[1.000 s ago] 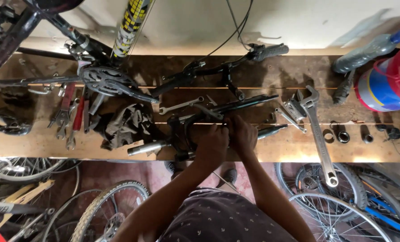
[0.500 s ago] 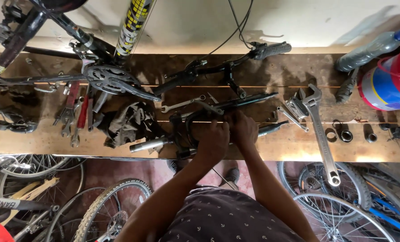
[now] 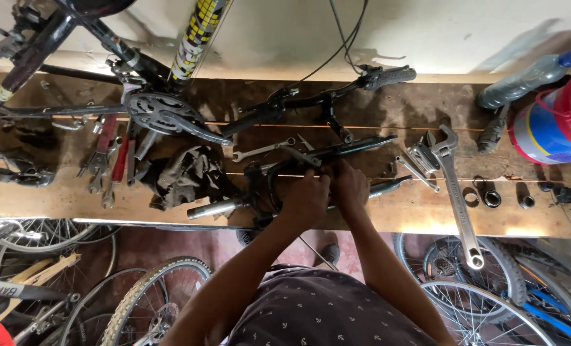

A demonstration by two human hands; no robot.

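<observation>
A black bicycle fork [image 3: 343, 152] with a silver steerer tube [image 3: 212, 208] lies on the wooden workbench [image 3: 420, 211]. My left hand [image 3: 308, 195] grips it near the crown, fingers wrapped around the dark metal. My right hand [image 3: 349, 182] is closed on the same part just to the right, touching the left hand. What my fingers pinch is hidden under them. A black handlebar with a rubber grip [image 3: 388, 77] lies behind the fork. A thin open-ended spanner [image 3: 260, 151] rests just beyond my hands.
A large adjustable wrench [image 3: 455, 192] lies to the right, with small rings [image 3: 490, 195] beside it. A crankset [image 3: 163, 115], pliers [image 3: 106, 154] and a dark rag [image 3: 183, 176] sit at left. A plastic bottle [image 3: 529, 80] and red-blue container [image 3: 554, 125] stand far right. Wheels [image 3: 477, 288] lie below the bench.
Both hands stay closed on the fork at the same spot. The view has drifted slightly; nothing on the bench has visibly moved.
</observation>
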